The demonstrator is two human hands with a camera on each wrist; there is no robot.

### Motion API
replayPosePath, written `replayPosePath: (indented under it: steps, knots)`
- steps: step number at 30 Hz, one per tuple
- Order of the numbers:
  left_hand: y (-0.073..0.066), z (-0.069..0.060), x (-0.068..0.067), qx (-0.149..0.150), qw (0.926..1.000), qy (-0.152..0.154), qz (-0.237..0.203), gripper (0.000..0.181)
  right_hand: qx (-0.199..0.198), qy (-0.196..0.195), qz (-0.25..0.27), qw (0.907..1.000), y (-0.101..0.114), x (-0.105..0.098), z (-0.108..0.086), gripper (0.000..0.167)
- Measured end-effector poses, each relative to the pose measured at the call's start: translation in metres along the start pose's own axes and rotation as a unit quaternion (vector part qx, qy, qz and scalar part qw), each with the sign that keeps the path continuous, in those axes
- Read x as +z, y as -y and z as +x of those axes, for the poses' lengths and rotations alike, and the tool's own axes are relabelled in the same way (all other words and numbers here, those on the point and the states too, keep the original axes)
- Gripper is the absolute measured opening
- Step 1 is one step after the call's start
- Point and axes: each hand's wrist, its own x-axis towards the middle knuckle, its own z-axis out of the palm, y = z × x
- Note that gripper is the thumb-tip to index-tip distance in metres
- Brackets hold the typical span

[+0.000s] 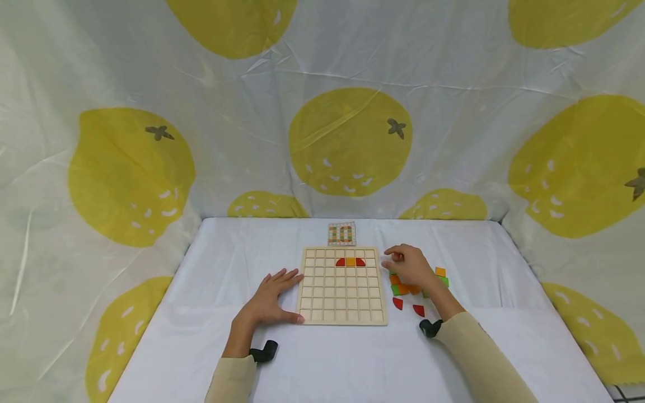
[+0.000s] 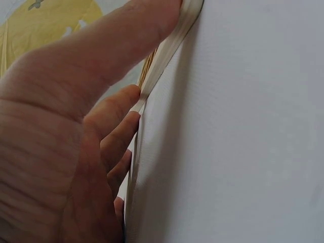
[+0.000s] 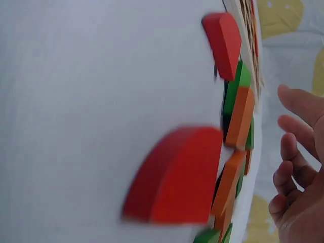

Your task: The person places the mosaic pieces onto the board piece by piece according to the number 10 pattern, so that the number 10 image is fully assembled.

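- L hand [image 1: 269, 299]: fingers spread wide, touching grid board [image 1: 345, 305] at L edge, prob. to steady it on desk [image 1: 347, 361].
- R hand [image 1: 410, 266]: part-curled, thumb & index apart, nothing visibly held; near loose blocks [image 1: 401, 289] R of board, prob. put there for easy reach.
- Board cells, 2nd row from far edge: orange square [image 1: 350, 262] btwn 2 red quarter-rounds [image 1: 340, 262].
- Patterned card [image 1: 341, 234] just beyond board, prob. for viewing.

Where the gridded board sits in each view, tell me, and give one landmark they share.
Head: gridded board below centre, slightly right.
Left wrist: gridded board nearly edge-on, slanting down from top centre, touched by the left hand.
Right wrist: gridded board nearly edge-on, upper right, partly cut off.
Shared landmark: lemon-print cloth, at upper left in left wrist, right side in right wrist.
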Motion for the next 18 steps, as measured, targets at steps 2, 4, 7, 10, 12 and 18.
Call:
replayPosePath:
  steps: [2, 4, 7, 10, 12, 18]
  knots:
    - [0.001, 0.001, 0.0, 0.001, 1.0, -0.001, -0.003, 0.11, 0.008, -0.001, -0.002, 1.0, -0.009, -0.008, -0.004, 0.035]
    - [0.001, 0.001, 0.001, 0.007, 1.0, -0.001, -0.007, 0.111, 0.015, 0.001, -0.009, 0.9998, -0.018, -0.016, -0.009, 0.037]
    - [0.002, 0.0, 0.001, 0.016, 0.9997, -0.004, -0.015, 0.11, 0.036, 0.007, -0.019, 0.9991, -0.029, -0.026, -0.016, 0.039]
    - [0.003, -0.001, 0.001, 0.016, 0.9998, -0.006, -0.013, 0.11, 0.042, 0.006, -0.034, 0.9985, -0.04, -0.035, -0.022, 0.04]
    - [0.002, -0.002, 0.0, 0.012, 0.9998, -0.006, -0.013, 0.11, 0.039, 0.002, -0.038, 0.9985, -0.047, -0.04, -0.027, 0.039]
    - [0.003, 0.0, 0.001, 0.017, 0.9997, -0.007, -0.017, 0.11, 0.034, -0.008, -0.049, 0.9982, -0.066, -0.054, -0.044, 0.035]
